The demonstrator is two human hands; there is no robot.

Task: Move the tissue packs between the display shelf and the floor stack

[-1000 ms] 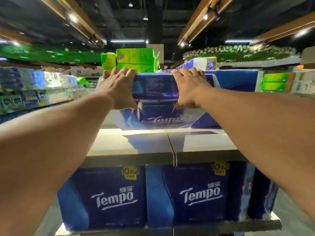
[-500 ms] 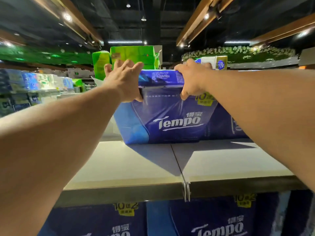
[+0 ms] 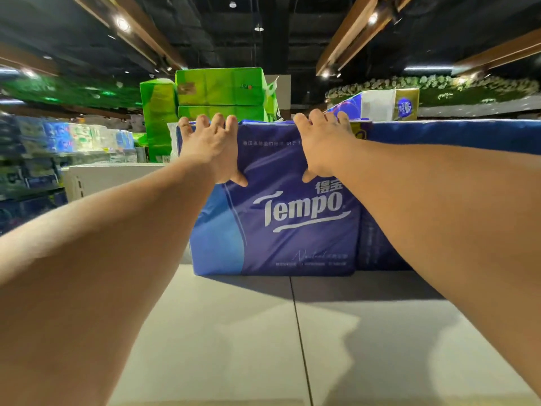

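A blue Tempo tissue pack stands upright on the top board of the white display shelf. Both my hands hold its upper edge. My left hand hooks its fingers over the top near the left corner, thumb pressed on the front face. My right hand grips the top in the same way further right, its thumb on the front above the logo. A second blue pack stands right beside it, partly hidden by my right forearm.
Green tissue packs are stacked behind the blue pack. A white and gold pack lies behind at the right. More shelves of goods fill the left side. A white shelf end stands at the left.
The pack came down from a tilt to stand flat and upright on the shelf top. The camera rose, so the lower shelf with more Tempo packs dropped out of sight.
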